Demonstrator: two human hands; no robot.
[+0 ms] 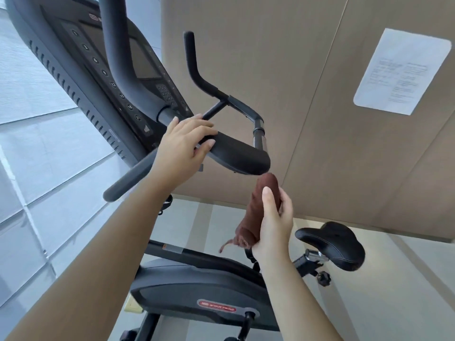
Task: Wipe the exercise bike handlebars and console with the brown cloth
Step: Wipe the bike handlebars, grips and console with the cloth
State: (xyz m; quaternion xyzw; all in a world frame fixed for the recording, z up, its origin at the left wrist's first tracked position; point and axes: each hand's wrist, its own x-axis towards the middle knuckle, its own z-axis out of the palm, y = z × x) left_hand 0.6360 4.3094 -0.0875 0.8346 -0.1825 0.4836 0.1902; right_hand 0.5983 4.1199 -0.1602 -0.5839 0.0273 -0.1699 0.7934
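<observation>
The exercise bike's black handlebars (236,156) fill the middle of the head view, with a padded rest and thin upright bars. Its dark console (123,70) with a screen and keypads slants across the upper left. My left hand (183,148) lies on the padded rest's left end, fingers draped over it. Just below the pad's right tip, my right hand (273,222) grips the bunched brown cloth (258,210), thumb across it; the cloth's top almost touches the pad.
The black saddle (332,244) sticks out at lower right on its post. The bike's grey body (197,286) sits below. A beige wall (307,94) with a white printed sheet (403,70) stands behind. Pale tiled panels run along the left.
</observation>
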